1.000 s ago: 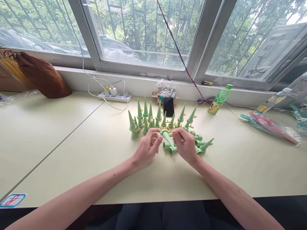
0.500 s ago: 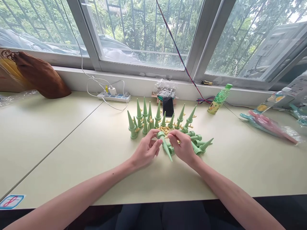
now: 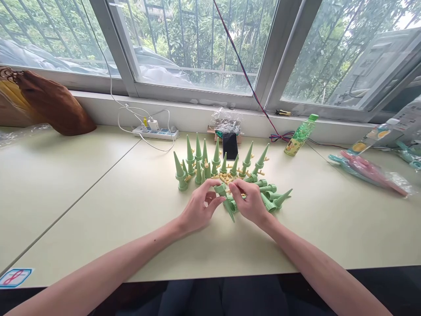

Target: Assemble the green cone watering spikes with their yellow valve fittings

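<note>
Swung tip-down since a second ago, green spike (image 3: 226,203) sits pinched between left hand (image 3: 197,211) and right hand (image 3: 251,204).

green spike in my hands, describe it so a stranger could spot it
On the pale table under the window stands a cluster of green cones. Just in front, the left hand and right hand pinch one green spike: the only one held, tip toward the person.
</note>
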